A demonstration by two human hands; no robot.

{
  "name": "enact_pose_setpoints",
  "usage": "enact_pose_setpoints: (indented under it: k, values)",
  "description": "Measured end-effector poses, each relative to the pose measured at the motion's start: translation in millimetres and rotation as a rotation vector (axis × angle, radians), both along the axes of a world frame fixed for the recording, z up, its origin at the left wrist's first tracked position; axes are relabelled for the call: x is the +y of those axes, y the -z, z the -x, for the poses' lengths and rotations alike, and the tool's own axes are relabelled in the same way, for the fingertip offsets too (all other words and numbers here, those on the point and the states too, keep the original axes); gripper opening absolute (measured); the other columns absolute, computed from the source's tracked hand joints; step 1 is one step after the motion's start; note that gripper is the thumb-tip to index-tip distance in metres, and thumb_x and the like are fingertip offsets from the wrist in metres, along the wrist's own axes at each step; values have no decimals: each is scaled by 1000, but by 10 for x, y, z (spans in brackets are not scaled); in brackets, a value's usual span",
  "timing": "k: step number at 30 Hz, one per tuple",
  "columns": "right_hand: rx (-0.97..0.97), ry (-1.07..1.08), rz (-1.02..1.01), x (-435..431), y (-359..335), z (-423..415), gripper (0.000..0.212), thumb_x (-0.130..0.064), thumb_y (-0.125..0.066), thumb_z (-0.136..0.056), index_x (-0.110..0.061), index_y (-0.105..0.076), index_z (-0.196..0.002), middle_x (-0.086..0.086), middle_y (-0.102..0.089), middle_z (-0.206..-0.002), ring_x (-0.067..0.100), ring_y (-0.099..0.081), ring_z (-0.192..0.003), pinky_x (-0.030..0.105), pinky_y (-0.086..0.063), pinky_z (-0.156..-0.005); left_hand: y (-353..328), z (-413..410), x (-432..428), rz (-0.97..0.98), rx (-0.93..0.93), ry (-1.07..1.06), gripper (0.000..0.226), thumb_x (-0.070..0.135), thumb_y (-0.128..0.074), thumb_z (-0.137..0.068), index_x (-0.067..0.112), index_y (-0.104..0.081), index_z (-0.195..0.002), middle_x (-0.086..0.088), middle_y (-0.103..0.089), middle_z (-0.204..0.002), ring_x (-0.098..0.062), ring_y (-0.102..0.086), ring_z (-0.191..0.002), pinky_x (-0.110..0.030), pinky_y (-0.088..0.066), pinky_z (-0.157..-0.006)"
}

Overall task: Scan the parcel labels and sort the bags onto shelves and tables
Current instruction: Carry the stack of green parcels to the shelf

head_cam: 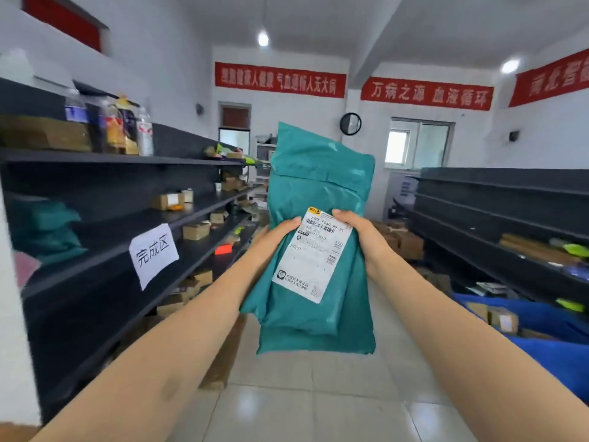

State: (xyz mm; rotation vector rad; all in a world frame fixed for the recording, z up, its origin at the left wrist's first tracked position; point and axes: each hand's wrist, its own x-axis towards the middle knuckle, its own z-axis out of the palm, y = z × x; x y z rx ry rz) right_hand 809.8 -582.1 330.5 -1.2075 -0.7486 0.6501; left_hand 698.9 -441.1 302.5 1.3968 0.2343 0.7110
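A teal plastic parcel bag is held upright in front of me in the aisle. Its white shipping label with barcodes faces me. My left hand grips the bag's left edge, thumb lying on the label's top left corner. My right hand grips the right edge, thumb on the label's top right corner. The fingers of both hands are hidden behind the bag. No scanner is in view.
Dark shelving runs along the left, carrying small cardboard boxes, bottles, teal bags and a white paper sign. More dark shelves stand on the right above a blue bin of parcels. Boxes lie on the tiled floor ahead.
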Motion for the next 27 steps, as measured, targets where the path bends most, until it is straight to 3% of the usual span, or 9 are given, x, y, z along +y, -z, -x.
enact_pose_setpoints:
  k: [2,5,8,11,13,15,17,21,27]
  values:
    - [2,-97,-1,329,-33,-269,23,-31,-70,-80,-12,-72,-93,11,-76,-96,23,-72,-80,36,-55,-84,-14,-121,204,29,-16,-128,42,29,-68,-83,11,-63,-120,-4,-73,-105,-14,-70,-87,-24,-52,-67]
    - [9,-228,-12,908,32,-546,21,-33,-69,-82,-15,-71,-93,11,-75,-98,24,-71,-83,35,-55,-84,77,-259,650,42,17,-252,41,32,-69,-81,12,-65,-117,-1,-74,-98,-10,-71,-79,-19,-52,-60]
    - [15,-344,-20,1570,144,-744,16,-34,-66,-85,-19,-70,-88,5,-76,-87,19,-71,-76,32,-54,-75,165,-339,1211,14,58,-357,56,40,-72,-74,9,-64,-120,-6,-74,-101,-12,-73,-79,-15,-53,-55]
    - [9,-437,-19,2285,250,-908,17,-36,-67,-84,-20,-71,-84,5,-76,-86,19,-71,-76,33,-53,-76,212,-404,1808,-1,83,-437,36,35,-65,-85,10,-66,-111,3,-72,-85,1,-69,-61,-10,-48,-49]
    - [14,-471,-14,2783,250,-1017,17,-34,-66,-85,-20,-72,-79,5,-76,-83,19,-71,-73,33,-53,-74,188,-469,2269,-18,102,-462,32,40,-65,-83,17,-66,-105,7,-71,-86,3,-68,-67,-12,-50,-60]
    - [26,-518,-18,3262,192,-1149,16,-31,-65,-86,-19,-72,-78,5,-77,-83,19,-71,-73,33,-52,-75,124,-536,2706,-24,107,-521,60,51,-75,-64,15,-69,-112,1,-75,-97,-12,-71,-89,-27,-53,-84]
    - [36,-568,-1,3695,163,-1289,14,-30,-65,-85,-18,-73,-84,6,-77,-89,21,-71,-81,35,-53,-79,100,-626,3162,4,79,-562,63,52,-77,-55,15,-72,-107,-4,-75,-102,-22,-70,-98,-37,-50,-96]
    - [49,-666,50,4546,140,-1583,29,-32,-74,-74,-16,-72,-98,8,-76,-100,27,-69,-95,38,-53,-82,79,-816,3900,51,70,-653,65,53,-80,-49,14,-74,-101,-8,-75,-102,-26,-68,-101,-42,-47,-101]
    - [39,-869,63,5869,225,-1723,19,-29,-67,-83,-15,-72,-94,7,-77,-92,27,-68,-92,39,-52,-87,235,-832,4904,82,94,-845,76,57,-83,-45,14,-73,-107,-12,-72,-109,-30,-66,-105,-43,-46,-102]
